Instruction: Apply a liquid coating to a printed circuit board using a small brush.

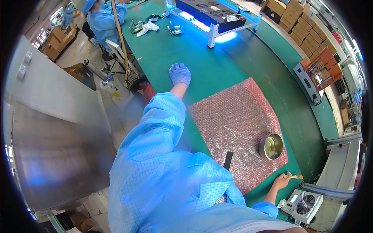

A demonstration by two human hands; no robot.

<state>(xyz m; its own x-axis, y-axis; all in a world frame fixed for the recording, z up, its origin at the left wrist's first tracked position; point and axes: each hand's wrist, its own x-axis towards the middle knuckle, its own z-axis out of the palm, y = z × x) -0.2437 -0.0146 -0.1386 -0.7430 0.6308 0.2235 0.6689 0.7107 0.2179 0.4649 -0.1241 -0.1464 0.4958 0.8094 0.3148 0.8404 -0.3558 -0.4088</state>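
Note:
My left hand (pixel 180 74), in a bluish glove, rests palm down on the green tabletop (pixel 155 66) and holds nothing. Its fingers lie on the surface, slightly apart. At the lower right, my right hand (pixel 281 181) is closed around a small brush (pixel 297 176), whose orange-yellow end points to the right. Left of and beyond that hand stands a round metal bowl (pixel 261 149) with clear yellowish liquid inside. The bowl sits on a pink bubble wrap sheet (pixel 229 116) spread over the table. A black strip (pixel 228 160) lies on the sheet close to my body.
A fan unit on a white frame (pixel 211 37) glows blue at the far end. Circuit boards (pixel 175 29) and a white crumpled cloth (pixel 148 28) lie near it. A box with a fan (pixel 305 204) stands beside my right arm. Another person (pixel 105 23) sits at the far left.

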